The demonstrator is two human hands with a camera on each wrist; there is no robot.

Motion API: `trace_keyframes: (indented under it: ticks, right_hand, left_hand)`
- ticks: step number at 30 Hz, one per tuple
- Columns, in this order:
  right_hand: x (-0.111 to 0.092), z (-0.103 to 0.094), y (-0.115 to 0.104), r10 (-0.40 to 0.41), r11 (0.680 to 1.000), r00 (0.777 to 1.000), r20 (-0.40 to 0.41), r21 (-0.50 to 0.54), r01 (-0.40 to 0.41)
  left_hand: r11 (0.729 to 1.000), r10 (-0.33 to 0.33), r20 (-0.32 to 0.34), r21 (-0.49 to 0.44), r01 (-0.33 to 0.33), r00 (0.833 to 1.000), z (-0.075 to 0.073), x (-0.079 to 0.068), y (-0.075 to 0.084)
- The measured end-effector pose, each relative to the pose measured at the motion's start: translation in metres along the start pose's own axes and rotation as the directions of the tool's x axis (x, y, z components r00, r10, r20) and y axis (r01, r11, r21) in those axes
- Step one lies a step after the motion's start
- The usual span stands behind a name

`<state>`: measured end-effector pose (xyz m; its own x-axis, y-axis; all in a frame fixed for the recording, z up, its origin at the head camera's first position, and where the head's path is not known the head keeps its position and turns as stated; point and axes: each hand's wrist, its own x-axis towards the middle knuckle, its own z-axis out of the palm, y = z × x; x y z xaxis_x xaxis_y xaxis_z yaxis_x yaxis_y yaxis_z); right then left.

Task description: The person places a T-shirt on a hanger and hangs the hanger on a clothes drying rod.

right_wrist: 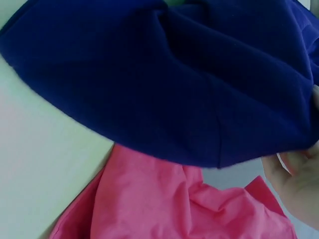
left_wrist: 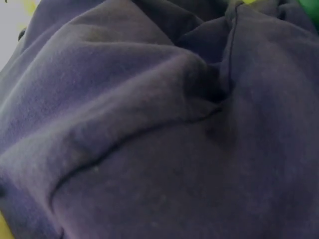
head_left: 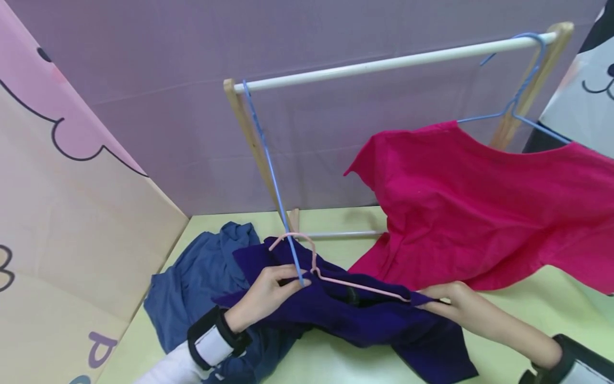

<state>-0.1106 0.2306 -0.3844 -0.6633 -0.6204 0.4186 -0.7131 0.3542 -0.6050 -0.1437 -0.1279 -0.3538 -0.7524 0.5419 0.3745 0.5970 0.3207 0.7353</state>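
A dark purple-blue shirt (head_left: pixel 355 320) hangs between both hands, with a pink hanger (head_left: pixel 364 288) partly inside its neck opening. My left hand (head_left: pixel 268 293) pinches the shirt beside the hanger's hook. At the other shoulder, near the hanger's right end, my right hand (head_left: pixel 453 304) pinches the cloth; its fingers also show at the edge of the right wrist view. A blue hanger (head_left: pixel 268 154), seen edge-on, hangs from the rack, and its lower end crosses in front of the left fingertips. Folded cloth (left_wrist: pixel 149 99) fills the left wrist view and hides that hand there.
A wooden rack with a white rail (head_left: pixel 393 64) stands behind. On its right side a red shirt (head_left: pixel 479 202) hangs on another blue hanger (head_left: pixel 518 101). A crumpled blue garment (head_left: pixel 192 288) lies on the pale green table (head_left: pixel 336 362) at left, against the printed side panel (head_left: pixel 72 213).
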Motion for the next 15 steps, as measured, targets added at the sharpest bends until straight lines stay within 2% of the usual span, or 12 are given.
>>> trace_keyframes:
  ticks: [6,11,15]
  right_hand:
    - [0.006,0.009,-0.007,-0.052,0.996,0.997,-0.054,-0.071,0.048]
    - [0.012,0.016,-0.017,0.051,0.996,0.998,-0.048,-0.068,-0.054]
    - [0.015,0.021,-0.022,0.136,0.991,0.99,-0.035,-0.015,-0.136]
  left_hand:
    - [0.999,0.01,0.005,0.033,-0.01,1.0,0.01,0.001,0.003]
    - [0.997,0.048,-0.002,0.062,-0.048,0.999,0.018,0.005,0.004]
    - [0.997,0.069,0.003,0.038,-0.069,0.998,0.022,0.007,0.003]
